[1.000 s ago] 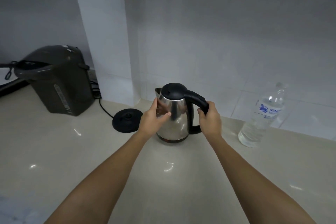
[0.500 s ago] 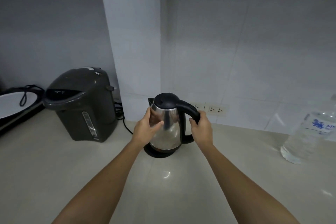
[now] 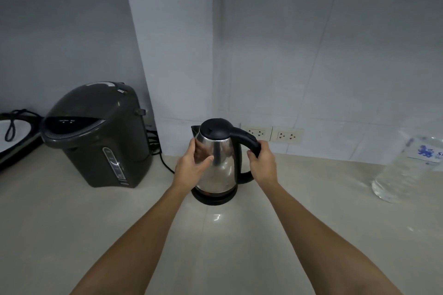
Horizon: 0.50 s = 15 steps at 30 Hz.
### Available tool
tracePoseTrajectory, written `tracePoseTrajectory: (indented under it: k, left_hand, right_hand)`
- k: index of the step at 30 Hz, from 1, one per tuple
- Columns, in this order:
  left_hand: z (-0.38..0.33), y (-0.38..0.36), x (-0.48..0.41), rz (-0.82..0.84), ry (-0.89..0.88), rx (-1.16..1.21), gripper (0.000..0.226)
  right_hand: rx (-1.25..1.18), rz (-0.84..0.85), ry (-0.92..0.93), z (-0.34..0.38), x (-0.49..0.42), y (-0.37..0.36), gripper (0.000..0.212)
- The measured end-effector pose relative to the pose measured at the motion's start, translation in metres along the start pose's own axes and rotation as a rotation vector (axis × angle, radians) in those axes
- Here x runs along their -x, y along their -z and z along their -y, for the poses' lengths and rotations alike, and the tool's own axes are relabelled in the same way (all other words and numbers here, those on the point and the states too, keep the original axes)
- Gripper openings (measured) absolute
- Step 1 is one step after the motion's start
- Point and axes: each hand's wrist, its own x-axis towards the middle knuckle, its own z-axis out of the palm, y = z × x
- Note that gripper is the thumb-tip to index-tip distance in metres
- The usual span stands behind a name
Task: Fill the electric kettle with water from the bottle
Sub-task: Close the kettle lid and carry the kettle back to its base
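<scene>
**Kettle back on its base**

The steel kettle [image 3: 217,163] now sits on the black base [image 3: 213,197] near the counter's back edge — a second ago it stood beside it. The right hand [image 3: 262,163] grips the handle; the left hand [image 3: 193,165] cups the body. Lid shut, the bottle [image 3: 405,167] waits capped toward the right edge — filling looks done. Pale glossy counter [image 3: 72,223], tiled wall, a dark hot-water pot [image 3: 98,134] at the left.
</scene>
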Motion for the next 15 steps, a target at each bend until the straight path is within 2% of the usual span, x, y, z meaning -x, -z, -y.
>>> tracePoseTrajectory:
  k: [10,15]
  left_hand:
    - [0.004,-0.004,0.007,-0.033,-0.013,-0.010,0.035]
    - [0.007,-0.007,0.006,-0.018,-0.012,-0.032,0.042]
  right_hand:
    - [0.014,0.047,0.028,-0.005,-0.004,0.002,0.017]
    - [-0.019,0.056,0.013,-0.012,-0.001,0.005,0.021]
